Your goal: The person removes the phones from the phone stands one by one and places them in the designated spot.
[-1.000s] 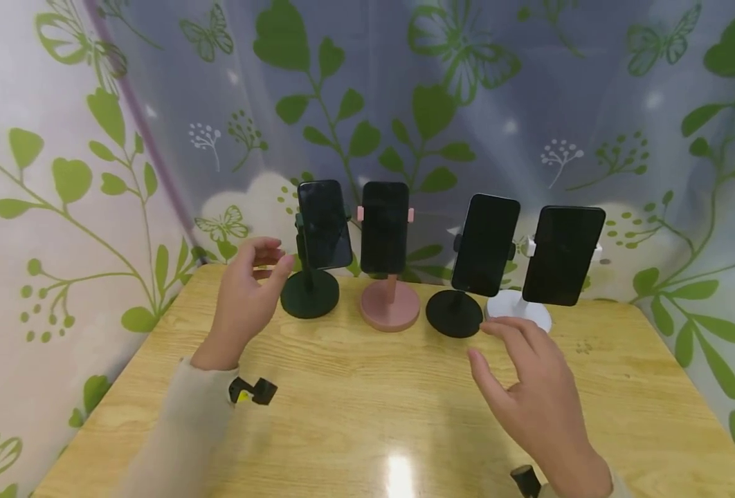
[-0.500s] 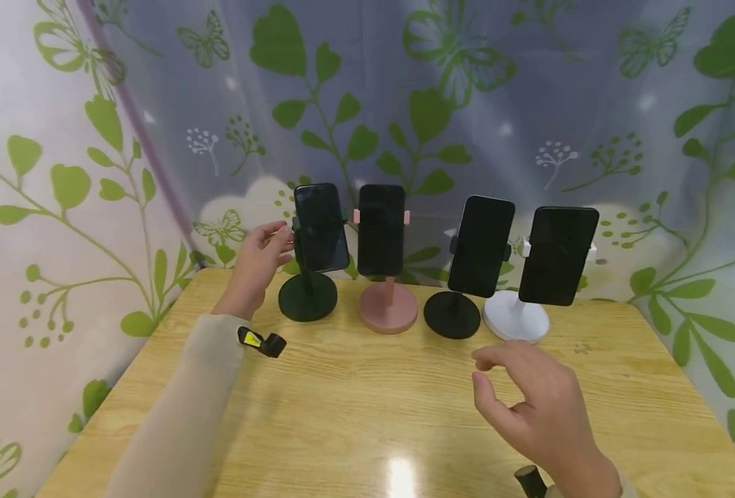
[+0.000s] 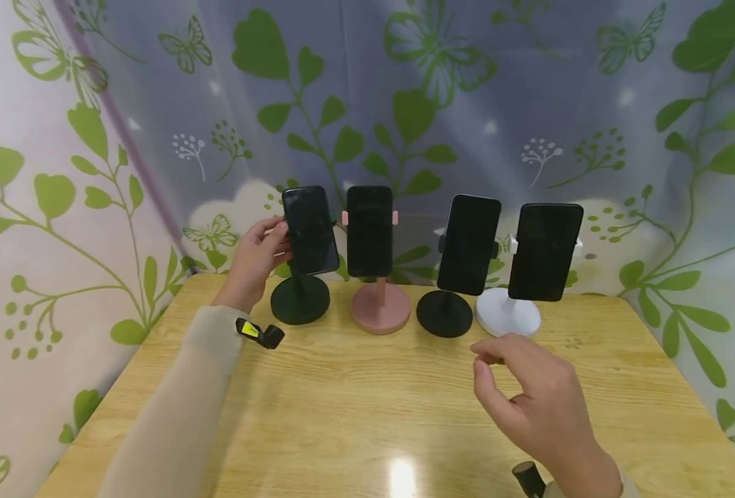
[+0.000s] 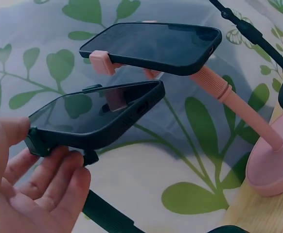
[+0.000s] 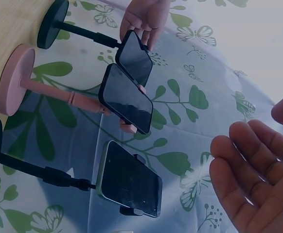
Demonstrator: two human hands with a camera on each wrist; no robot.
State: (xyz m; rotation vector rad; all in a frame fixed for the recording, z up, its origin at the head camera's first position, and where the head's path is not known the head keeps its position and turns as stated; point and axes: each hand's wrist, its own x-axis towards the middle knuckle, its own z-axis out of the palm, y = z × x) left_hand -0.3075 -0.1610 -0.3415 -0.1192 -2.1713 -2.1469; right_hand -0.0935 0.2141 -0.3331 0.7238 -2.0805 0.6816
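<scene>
At the far left, a smartphone (image 3: 310,230) sits tilted in the clamp of a dark green phone stand (image 3: 300,300). My left hand (image 3: 255,259) holds this clamp (image 4: 39,143) at its left side, thumb on the edge and fingers curled underneath, as the left wrist view shows. Beside it a second smartphone (image 3: 369,232) is held in a pink phone stand (image 3: 380,308). Over the table, in front of the white phone stand (image 3: 508,312), my right hand (image 3: 538,401) hovers with bent fingers and holds nothing; its palm (image 5: 268,184) shows in the right wrist view.
A black phone stand (image 3: 445,313) with a tilted smartphone (image 3: 470,243) stands right of the pink one, and the white stand bears another smartphone (image 3: 545,252). All are lined up at the back of the wooden table (image 3: 355,401), before a leaf-patterned curtain (image 3: 342,90).
My left hand has reached forward to the green stand and taken hold of its clamp. My right hand has drawn back a little from the stands, its thumb and forefinger closer together.
</scene>
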